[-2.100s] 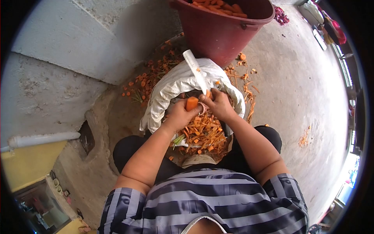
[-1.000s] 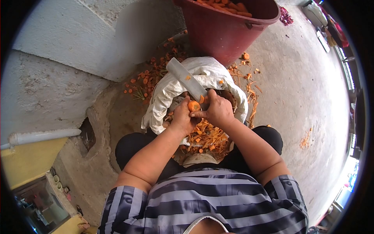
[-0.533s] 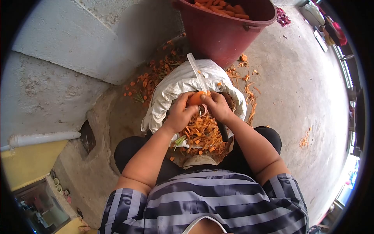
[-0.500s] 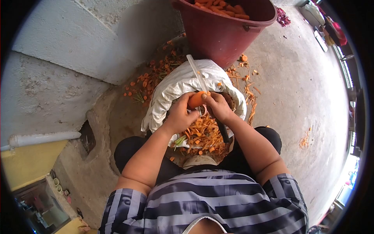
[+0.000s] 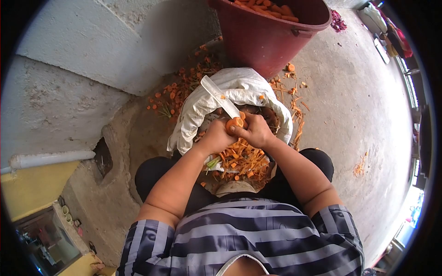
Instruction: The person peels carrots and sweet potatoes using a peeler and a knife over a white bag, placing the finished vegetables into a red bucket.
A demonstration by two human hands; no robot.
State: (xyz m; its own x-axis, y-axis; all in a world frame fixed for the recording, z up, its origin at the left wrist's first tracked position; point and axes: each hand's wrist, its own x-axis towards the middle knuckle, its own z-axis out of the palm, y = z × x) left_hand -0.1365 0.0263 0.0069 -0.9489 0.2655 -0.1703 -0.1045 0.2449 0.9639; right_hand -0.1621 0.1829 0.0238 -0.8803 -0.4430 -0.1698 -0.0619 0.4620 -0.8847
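My left hand (image 5: 218, 137) is closed around a carrot (image 5: 234, 124), whose round cut end faces up. My right hand (image 5: 258, 130) grips a knife (image 5: 220, 96), its handle hidden inside the fist. The wide blade points up and to the left, with a small orange bit stuck on it. Where the blade meets the carrot, my right thumb lies against the carrot. Both hands are over the mouth of a white woven sack (image 5: 189, 119) with its edge rolled down. Below them lie carrot peelings (image 5: 244, 158) and cut pieces.
A dark red tub (image 5: 271, 43) of carrots (image 5: 271, 10) stands just beyond the sack. Carrot slices (image 5: 172, 96) and green tops litter the floor to the left, with more scraps (image 5: 297, 115) to the right. A concrete wall (image 5: 83, 55) rises at the left, near a white pipe (image 5: 53, 159).
The knife blade has swung to the left, and its black handle has gone from view into my right hand. The carrot has turned, now showing its cut end.
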